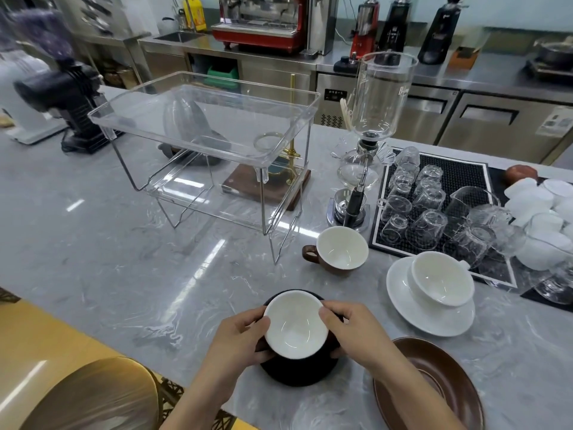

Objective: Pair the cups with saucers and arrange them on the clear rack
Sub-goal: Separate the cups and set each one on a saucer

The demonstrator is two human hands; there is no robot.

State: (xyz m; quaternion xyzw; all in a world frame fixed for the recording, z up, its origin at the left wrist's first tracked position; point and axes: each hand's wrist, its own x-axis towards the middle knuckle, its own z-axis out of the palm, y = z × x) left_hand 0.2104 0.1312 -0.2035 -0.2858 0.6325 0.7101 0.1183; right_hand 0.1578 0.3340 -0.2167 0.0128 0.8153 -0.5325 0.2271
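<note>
1. Clear rack (204, 131) far side of desk (124, 259); brown cup (339, 251), white cup (441, 279) on white saucer (428, 318), brown saucer (434, 386) nearby.
2. Left hand (240, 339), right hand (353, 330) grip black cup (296, 324) on black saucer (297, 372), near desk edge.

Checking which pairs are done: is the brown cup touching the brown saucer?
Apart. The head view shows the brown cup standing on bare counter, far from the brown saucer, with grey counter between them.
</note>
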